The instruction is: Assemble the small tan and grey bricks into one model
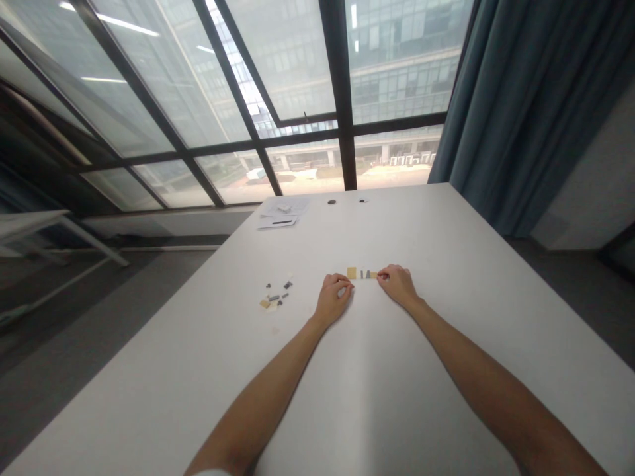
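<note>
My left hand rests on the white table, its fingers curled and thumb and forefinger close together. Whatever lies between those fingertips, if anything, is too small to make out. Just beyond them is a tan square piece. To its right, a slim dark grey piece and another grey piece form a short row. A small tan piece ends this row, and the fingertips of my right hand pinch at its right end, partly covering it.
Left of my hands lies a loose scatter of small grey and tan pieces. Papers with a dark pen-like stick lie at the far left corner. Two dark round spots, one a disc, are near the far edge, before the windows.
</note>
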Tool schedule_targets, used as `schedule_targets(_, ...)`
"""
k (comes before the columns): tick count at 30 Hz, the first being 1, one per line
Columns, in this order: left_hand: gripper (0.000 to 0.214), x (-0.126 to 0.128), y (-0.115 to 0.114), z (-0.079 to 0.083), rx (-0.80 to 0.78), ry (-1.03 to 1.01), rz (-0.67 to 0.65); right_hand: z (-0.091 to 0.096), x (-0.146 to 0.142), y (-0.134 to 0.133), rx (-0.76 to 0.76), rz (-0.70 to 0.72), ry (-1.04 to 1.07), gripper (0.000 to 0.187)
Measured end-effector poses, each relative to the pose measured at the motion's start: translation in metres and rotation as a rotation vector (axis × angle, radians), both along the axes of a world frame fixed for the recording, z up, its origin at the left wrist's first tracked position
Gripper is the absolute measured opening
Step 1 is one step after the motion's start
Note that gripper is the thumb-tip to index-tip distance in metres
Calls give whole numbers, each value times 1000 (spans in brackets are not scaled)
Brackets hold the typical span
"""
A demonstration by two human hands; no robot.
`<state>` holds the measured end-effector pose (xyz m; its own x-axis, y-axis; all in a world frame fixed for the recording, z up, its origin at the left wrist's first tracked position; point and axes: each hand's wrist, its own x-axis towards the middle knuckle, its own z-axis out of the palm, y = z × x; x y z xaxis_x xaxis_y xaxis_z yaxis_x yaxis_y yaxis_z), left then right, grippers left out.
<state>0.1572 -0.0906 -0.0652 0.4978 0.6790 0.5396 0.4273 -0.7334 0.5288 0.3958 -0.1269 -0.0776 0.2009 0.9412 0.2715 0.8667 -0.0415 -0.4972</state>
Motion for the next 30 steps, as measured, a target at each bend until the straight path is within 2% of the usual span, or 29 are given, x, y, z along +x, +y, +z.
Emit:
schedule_targets(4, 15, 0, 0, 0, -10, 1, 5, -1, 2, 0, 86, -16, 10, 21)
schedule_targets(8, 15, 0, -1, 2, -13, 0, 2, 1, 5, 1, 274, -122, 60, 29)
schedule_targets(11, 16, -1, -4, 5, -16, 11, -27, 2, 8, 1, 318, -197, 63, 33)
schedule_targets(15, 17, -3, -14, 12, -34, 80, -155, 1, 10, 0, 279, -268, 29, 37)
schedule_targets(19, 30, -6, -22, 16, -116, 218, -247, -4, 10, 2, 217, -278, 8, 35)
schedule_targets(24, 26, -5, -24, 19, -159, 316, -285, -9, 11, 3, 128, -258, -27, 30)
schedule_targets(30, 25, -4, -23, 21, -182, 379, -261, -7, 8, 0, 51, -258, -82, 25)
